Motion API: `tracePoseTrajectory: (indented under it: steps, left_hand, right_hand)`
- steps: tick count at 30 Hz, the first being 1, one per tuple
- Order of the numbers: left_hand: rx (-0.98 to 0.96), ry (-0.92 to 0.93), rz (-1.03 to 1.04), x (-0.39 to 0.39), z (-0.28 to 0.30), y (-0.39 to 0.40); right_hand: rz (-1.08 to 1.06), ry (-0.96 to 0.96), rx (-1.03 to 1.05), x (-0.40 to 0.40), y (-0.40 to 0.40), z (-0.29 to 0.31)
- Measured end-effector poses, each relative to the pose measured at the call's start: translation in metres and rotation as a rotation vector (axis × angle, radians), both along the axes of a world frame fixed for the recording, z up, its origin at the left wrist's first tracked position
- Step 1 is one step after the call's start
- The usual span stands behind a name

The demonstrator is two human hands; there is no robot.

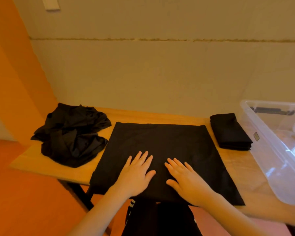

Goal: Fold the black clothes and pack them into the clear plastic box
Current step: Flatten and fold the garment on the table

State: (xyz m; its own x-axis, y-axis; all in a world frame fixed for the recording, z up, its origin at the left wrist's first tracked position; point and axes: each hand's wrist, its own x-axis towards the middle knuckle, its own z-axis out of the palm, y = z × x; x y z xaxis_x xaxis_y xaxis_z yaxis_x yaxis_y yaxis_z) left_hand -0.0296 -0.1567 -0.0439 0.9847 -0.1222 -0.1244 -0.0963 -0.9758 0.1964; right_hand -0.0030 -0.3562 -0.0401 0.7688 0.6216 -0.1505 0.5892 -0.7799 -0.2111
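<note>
We see two bare forearms with no sleeves, watch or rings on them. The left hand (135, 174) and right hand (187, 179) are bare too, the nails short and unpainted. Below them hangs dark black clothing (160, 218) with a small white tag at its left edge.

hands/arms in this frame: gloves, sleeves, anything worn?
Nothing worn that shows. The left hand and right hand are bare: no gloves, rings or markings visible. Both forearms are bare to the frame's lower edge, with no sleeve, watch or band in view. Fingers are slim, nails short and unpainted as far as the picture shows.
</note>
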Motion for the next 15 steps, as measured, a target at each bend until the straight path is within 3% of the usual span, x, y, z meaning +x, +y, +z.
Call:
tracePoseTrajectory:
  steps: [5, 8, 10, 12, 15]
  left_hand:
    - [0.073, -0.063, 0.147, -0.023, -0.009, 0.044]
    - [0.143, -0.354, 0.212, -0.046, -0.009, 0.058]
    - [0.109, -0.51, 0.1, -0.061, -0.012, 0.054]
    - [0.091, -0.49, -0.039, -0.073, -0.018, 0.042]
    - [0.221, -0.432, -0.154, -0.082, -0.031, 0.034]
  right_hand:
    - [-0.172, -0.092, -0.023, -0.002, -0.056, -0.01]
    - [-0.259, -0.125, -0.05, -0.006, -0.081, -0.007]
    - [-0.241, -0.24, -0.033, -0.014, -0.088, -0.008]
    - [-0.237, -0.254, -0.003, -0.028, -0.083, -0.006]
    - [-0.124, -0.335, -0.016, -0.042, -0.081, -0.021]
